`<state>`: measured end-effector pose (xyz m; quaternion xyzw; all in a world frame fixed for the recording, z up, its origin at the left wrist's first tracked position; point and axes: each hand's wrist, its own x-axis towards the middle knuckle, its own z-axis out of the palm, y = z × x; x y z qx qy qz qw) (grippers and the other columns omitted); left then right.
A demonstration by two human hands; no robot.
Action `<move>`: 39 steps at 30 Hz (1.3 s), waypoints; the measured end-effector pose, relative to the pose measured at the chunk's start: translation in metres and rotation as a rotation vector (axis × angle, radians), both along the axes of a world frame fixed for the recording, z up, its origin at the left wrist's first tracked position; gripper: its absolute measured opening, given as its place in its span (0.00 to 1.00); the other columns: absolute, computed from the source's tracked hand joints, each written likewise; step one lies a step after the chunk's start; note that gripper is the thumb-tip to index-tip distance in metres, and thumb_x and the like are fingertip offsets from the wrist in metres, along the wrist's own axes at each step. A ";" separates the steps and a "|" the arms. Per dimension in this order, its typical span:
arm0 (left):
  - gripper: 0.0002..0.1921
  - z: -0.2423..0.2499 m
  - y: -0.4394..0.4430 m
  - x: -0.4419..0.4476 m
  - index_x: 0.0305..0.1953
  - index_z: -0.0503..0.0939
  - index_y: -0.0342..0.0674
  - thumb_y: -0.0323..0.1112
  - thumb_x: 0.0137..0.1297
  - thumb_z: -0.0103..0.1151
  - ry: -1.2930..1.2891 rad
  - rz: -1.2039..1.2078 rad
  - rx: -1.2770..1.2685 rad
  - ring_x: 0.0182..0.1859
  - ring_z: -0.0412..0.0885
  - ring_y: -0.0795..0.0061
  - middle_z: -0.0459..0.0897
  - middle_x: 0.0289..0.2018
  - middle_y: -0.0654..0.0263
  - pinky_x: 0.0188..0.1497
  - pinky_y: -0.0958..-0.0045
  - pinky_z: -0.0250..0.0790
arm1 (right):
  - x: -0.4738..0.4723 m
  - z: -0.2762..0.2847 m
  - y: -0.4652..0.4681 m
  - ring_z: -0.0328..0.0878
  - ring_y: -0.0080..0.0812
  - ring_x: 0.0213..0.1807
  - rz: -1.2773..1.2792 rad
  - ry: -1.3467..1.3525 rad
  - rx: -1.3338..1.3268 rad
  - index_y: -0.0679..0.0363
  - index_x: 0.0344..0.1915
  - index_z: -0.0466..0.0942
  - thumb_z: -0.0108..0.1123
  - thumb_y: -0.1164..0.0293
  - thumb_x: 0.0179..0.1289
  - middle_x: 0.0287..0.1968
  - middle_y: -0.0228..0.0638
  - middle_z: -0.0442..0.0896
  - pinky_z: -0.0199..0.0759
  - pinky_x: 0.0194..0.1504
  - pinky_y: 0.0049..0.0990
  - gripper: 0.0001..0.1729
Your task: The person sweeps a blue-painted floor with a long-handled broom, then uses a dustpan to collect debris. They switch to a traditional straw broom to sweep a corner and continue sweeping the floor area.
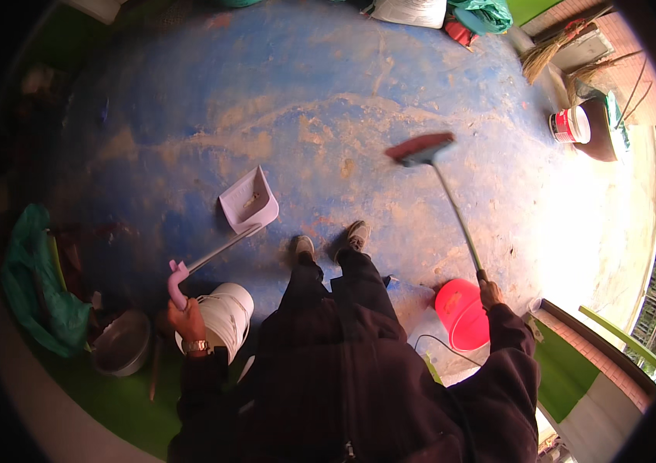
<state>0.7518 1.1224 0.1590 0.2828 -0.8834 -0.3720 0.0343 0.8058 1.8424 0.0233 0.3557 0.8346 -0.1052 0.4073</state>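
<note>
My left hand (188, 321), with a metal-banded watch at the wrist, grips the pink handle of a long-handled dustpan (250, 199). Its pale pink pan is at the floor ahead of my left foot, with a little debris inside. In my right hand (491, 294) is the dark grip of a broom (456, 214) with a thin metal pole. The broom's head (420, 149), grey with reddish bristles, is slightly blurred and lies far out to the front right. Whether the bristles touch the floor, I cannot tell.
A worn blue floor (328, 133) spreads before me. White buckets (226, 315) stand by my left arm, a red bucket (461, 315) by my right. Green sheeting (44, 289) and a metal basin (122, 344) lie left. A paint bucket (569, 125) and straw brooms (553, 49) are far right.
</note>
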 end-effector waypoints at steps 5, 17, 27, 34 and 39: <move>0.32 0.012 0.008 -0.006 0.51 0.74 0.30 0.12 0.39 0.34 0.164 -0.094 0.138 0.69 0.62 0.65 0.74 0.59 0.53 0.70 0.70 0.42 | 0.036 0.030 -0.032 0.70 0.37 0.11 -0.126 0.096 0.049 0.66 0.19 0.70 0.42 0.50 0.69 0.12 0.41 0.70 0.60 0.13 0.39 0.31; 0.28 -0.006 -0.004 0.014 0.50 0.77 0.34 0.14 0.46 0.38 0.311 0.202 0.308 0.62 0.69 0.78 0.77 0.57 0.60 0.54 0.80 0.61 | -0.029 -0.042 -0.188 0.71 0.32 0.13 0.084 0.240 -0.306 0.67 0.29 0.69 0.48 0.59 0.68 0.18 0.41 0.72 0.62 0.14 0.32 0.20; 0.14 -0.006 0.030 0.015 0.36 0.75 0.31 0.29 0.46 0.55 0.086 0.302 -0.009 0.38 0.76 0.53 0.77 0.32 0.50 0.43 0.60 0.65 | -0.271 -0.185 -0.402 0.78 0.58 0.39 0.920 0.251 -0.663 0.43 0.62 0.60 0.41 0.62 0.70 0.39 0.51 0.81 0.69 0.35 0.51 0.21; 0.31 0.003 0.090 -0.094 0.54 0.71 0.27 0.17 0.41 0.35 -0.060 0.165 0.111 0.71 0.57 0.60 0.67 0.63 0.49 0.71 0.65 0.45 | -0.342 -0.224 -0.342 0.80 0.53 0.40 0.982 0.075 -0.474 0.54 0.60 0.61 0.45 0.62 0.68 0.37 0.47 0.82 0.71 0.37 0.49 0.22; 0.31 -0.029 0.109 -0.295 0.53 0.71 0.27 0.18 0.40 0.34 -0.048 0.027 0.147 0.72 0.54 0.62 0.66 0.64 0.48 0.70 0.68 0.45 | -0.430 -0.221 -0.098 0.81 0.53 0.33 0.895 -0.042 -0.352 0.46 0.68 0.54 0.43 0.60 0.68 0.31 0.50 0.82 0.69 0.32 0.50 0.29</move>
